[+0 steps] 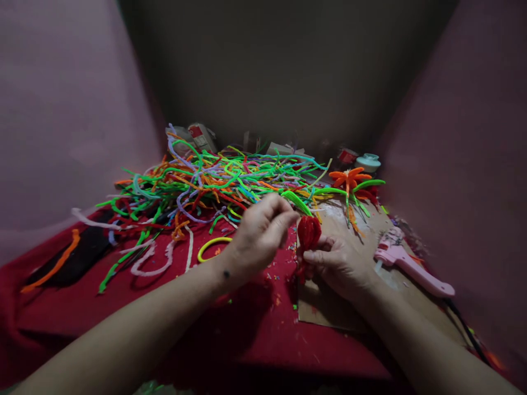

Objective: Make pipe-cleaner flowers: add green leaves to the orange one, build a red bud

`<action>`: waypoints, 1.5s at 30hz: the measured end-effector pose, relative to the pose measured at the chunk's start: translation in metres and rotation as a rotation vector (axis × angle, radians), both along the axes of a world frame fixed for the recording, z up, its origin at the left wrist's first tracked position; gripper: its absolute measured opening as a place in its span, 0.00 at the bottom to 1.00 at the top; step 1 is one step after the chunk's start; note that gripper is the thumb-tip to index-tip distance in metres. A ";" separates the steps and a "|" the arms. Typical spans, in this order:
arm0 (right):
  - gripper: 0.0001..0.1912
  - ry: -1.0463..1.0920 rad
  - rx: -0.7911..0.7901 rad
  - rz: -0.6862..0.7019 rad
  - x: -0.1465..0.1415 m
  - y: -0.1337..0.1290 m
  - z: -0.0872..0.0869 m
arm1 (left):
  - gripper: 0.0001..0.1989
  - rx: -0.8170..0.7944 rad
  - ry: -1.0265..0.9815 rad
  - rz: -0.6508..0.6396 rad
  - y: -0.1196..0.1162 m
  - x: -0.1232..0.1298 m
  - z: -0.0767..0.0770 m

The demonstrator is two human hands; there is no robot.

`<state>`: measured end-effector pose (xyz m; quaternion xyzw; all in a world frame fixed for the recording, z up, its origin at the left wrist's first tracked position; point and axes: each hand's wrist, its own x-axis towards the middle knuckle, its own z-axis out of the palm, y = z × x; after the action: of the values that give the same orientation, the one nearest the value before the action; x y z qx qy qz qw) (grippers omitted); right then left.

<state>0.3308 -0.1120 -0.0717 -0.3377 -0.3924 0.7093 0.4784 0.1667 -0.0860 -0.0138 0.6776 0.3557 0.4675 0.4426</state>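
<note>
A red pipe-cleaner flower [309, 233], its loops bunched into a rounded head, stands upright in my right hand [343, 266]. The thumb and fingers of that hand pinch it at its lower part. Close to the top left of the red head is my left hand [263, 230], with thumb and forefinger pressed together. What lies between those fingertips, if anything, is too small to make out. Just behind them rests a green looped pipe-cleaner piece [297, 202]. Below the right hand lies a cardboard sheet [325, 307].
A large tangle of coloured pipe cleaners [230, 181] covers the back of the red cloth [247, 334]. On the cardboard's right is a pink glue gun [411, 266] with a dark cord. An orange pipe-cleaner flower [349, 178], a pale blue-lidded jar [368, 162] and a yellow ring [201, 252] are nearby.
</note>
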 end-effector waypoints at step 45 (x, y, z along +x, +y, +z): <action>0.13 0.257 0.074 0.099 0.015 0.002 0.003 | 0.08 -0.340 -0.353 -0.471 0.014 -0.001 -0.020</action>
<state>0.3462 -0.1100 -0.0685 -0.2066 -0.3698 0.7544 0.5014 0.1659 -0.0716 -0.0336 0.5662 0.1801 0.3965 0.6998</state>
